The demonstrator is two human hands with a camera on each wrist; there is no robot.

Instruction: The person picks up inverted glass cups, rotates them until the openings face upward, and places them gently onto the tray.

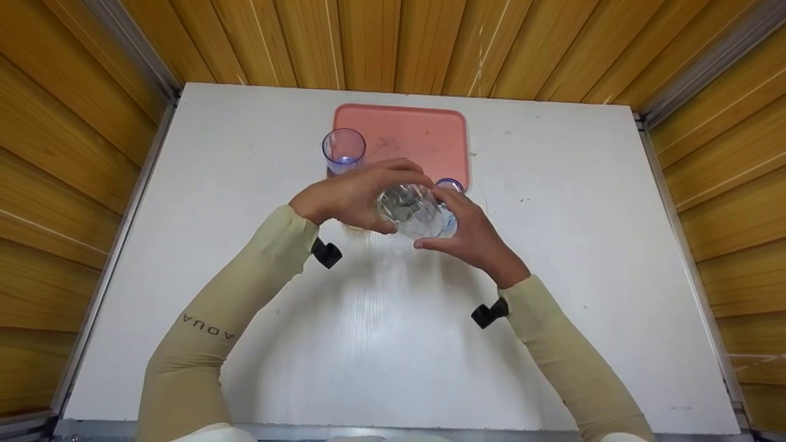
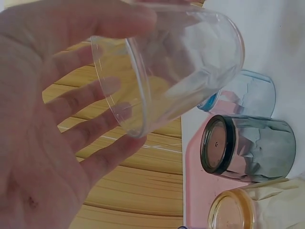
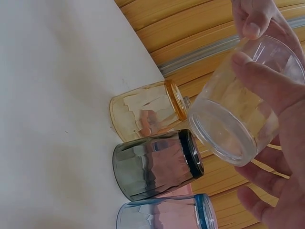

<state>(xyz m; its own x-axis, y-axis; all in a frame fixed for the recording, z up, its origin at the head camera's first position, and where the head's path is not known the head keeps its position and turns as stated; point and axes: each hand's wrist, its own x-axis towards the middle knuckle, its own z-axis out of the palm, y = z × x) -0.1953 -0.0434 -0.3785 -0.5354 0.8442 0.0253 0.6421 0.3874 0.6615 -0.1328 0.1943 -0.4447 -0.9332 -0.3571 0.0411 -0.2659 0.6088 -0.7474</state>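
Head: left fingers (image 1: 405, 177) and right fingers (image 1: 454, 199), spread wide, grip clear cup (image 1: 420, 216).

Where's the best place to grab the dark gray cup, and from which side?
Take the dark gray cup from above, probably around its sides just below the thick end. That narrower end faces up, and the orange cup and blue cup sit close on either side, crowding a sideways approach.

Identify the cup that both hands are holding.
The colourless cup, between the left hand and right hand; the purple cup, blue cup, grey cup and amber cup are tinted and unheld.
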